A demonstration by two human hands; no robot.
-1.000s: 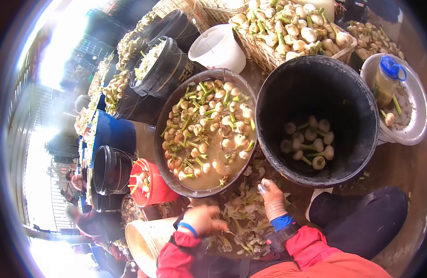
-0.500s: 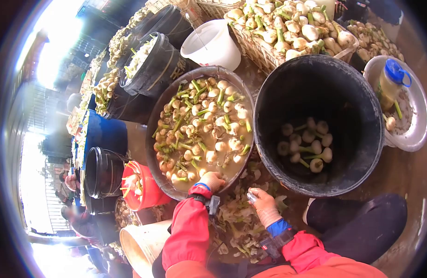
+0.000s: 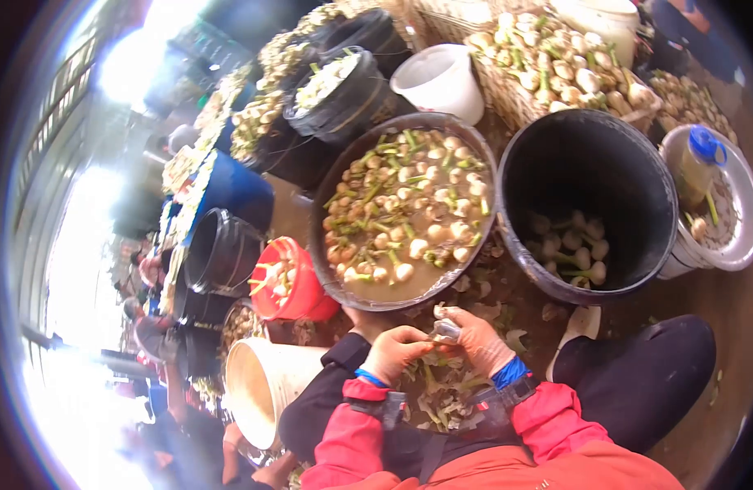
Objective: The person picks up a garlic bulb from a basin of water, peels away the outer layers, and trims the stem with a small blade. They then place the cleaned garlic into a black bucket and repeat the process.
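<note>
My left hand [image 3: 395, 351] and my right hand [image 3: 479, 336] meet just below the dark basin [image 3: 321, 245]. The left fingers pinch a pale garlic bulb [image 3: 438, 314]. The right hand grips a small shiny tool [image 3: 447, 330] pressed against that bulb. Many garlic bulbs with green stems float in murky water in the basin. To its right, a large black bucket [image 3: 589, 159] has several trimmed white bulbs [image 3: 574, 249] at its bottom. A heap of garlic skins and trimmings [image 3: 442, 396] lies under my hands, over my lap.
A red bucket [image 3: 299, 286] and a white bucket [image 3: 258, 384] stand at my left. A metal bowl [image 3: 744, 237] with a blue-capped bottle [image 3: 699, 163] is at the right. A wicker basket of garlic [image 3: 556, 69], a white pail [image 3: 437, 77] and more buckets stand behind. People sit at far left.
My left hand reached into the basin, then came back with a bulb to meet my right hand. The view shifted, so the tubs now sit further right.
</note>
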